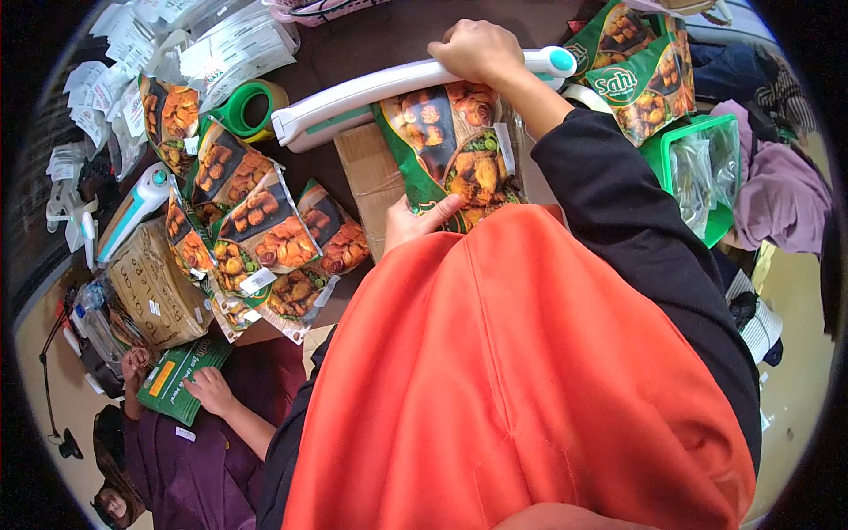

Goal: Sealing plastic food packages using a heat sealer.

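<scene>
A white and teal impulse heat sealer (351, 99) lies across the table in front of me. My right hand (478, 50) is closed over the sealer's long arm, which is down over the top edge of a printed food pouch (487, 149). This pouch, green with pictures of fried food, rests over a brown cardboard box (371, 173). My left hand (419, 222) holds the pouch's lower left part, thumb on top; its other fingers are hidden. Whether the pouch is filled cannot be told.
Several similar pouches (265, 222) overlap on the left, beside packing tape in a green dispenser (252, 109). A second sealer (136, 205) and a carton (156, 285) lie farther left. A co-worker's hands (212, 391) hold a green pouch. A green basket (722, 179) stands right.
</scene>
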Motion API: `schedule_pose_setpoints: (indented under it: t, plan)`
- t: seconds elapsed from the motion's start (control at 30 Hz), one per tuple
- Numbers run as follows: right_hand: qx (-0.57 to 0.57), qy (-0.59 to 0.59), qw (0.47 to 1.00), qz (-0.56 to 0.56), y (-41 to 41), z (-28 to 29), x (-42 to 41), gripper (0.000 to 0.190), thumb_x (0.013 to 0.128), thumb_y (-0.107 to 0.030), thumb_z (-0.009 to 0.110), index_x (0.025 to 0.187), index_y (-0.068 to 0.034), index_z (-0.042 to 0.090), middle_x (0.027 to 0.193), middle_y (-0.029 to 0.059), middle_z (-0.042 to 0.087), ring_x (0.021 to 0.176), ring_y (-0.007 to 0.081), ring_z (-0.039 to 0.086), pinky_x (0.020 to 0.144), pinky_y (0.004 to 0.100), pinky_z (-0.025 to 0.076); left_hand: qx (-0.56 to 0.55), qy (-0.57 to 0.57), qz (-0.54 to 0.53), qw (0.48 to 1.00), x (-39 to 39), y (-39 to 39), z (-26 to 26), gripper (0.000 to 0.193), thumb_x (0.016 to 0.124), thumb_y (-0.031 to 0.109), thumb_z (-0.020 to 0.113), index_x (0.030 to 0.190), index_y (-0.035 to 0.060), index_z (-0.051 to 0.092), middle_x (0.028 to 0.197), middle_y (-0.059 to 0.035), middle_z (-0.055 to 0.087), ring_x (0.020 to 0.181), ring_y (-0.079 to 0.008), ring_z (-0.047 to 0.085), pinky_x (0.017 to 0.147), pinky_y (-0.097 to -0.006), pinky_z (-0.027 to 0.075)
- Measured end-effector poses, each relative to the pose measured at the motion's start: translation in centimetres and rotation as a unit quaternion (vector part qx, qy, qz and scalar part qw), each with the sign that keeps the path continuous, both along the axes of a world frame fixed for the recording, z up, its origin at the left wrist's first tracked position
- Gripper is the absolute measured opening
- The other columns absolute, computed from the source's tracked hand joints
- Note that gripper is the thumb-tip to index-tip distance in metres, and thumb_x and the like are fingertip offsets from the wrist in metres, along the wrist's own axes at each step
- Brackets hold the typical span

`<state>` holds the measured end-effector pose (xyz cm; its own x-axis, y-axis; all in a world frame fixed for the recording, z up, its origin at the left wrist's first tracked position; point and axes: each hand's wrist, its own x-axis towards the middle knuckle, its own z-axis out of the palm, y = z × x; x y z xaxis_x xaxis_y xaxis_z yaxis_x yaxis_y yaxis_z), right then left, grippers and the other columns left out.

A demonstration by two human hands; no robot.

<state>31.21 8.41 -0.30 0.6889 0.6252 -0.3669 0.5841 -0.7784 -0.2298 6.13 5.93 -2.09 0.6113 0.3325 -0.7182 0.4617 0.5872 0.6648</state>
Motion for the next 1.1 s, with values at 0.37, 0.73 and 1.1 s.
schedule_pose_setpoints:
  t: [0.37, 0.73, 1.1]
  plan:
    - [-0.023, -0.005, 1.000, 0.005, 0.3, -0.3, 0.2, 0.043, 0.072, -0.044, 0.049, 0.096, -0.014, 0.069, 0.097, 0.0163, 0.064, 0.092, 0.0314, 0.061, 0.084, 0.0396, 0.047, 0.005, 0.038, 0.005, 0.999, -0.1, 0.7, 0.4, 0.045, 0.076, 0.044, 0.069, 0.089, 0.0011, 0.062, 0.078, -0.0043, 0.062, 0.071, -0.0096, 0.054, 0.065, -0.0277, 0.044]
    - [0.025, -0.028, 0.999, 0.006, -0.1, -0.1, -0.1, 0.040, 0.072, -0.042, 0.048, 0.090, -0.013, 0.069, 0.090, 0.0165, 0.065, 0.088, 0.0321, 0.062, 0.081, 0.0404, 0.048, 0.010, 0.030, 0.023, 0.999, 0.2, 0.3, 0.4, 0.041, 0.076, 0.037, 0.071, 0.092, -0.0004, 0.063, 0.082, -0.0048, 0.064, 0.071, -0.0099, 0.056, 0.064, -0.0262, 0.045]
    - [0.111, -0.067, 0.983, 0.127, -0.3, 3.9, -0.8, 0.051, 0.083, -0.053, 0.042, 0.081, -0.010, 0.068, 0.083, 0.0159, 0.065, 0.080, 0.0334, 0.062, 0.073, 0.0438, 0.049, -0.068, -0.029, 0.083, 0.994, 0.3, 0.0, 1.5, 0.033, 0.078, 0.031, 0.070, 0.090, 0.0006, 0.063, 0.079, -0.0049, 0.064, 0.060, -0.0093, 0.059, 0.054, -0.0245, 0.047]
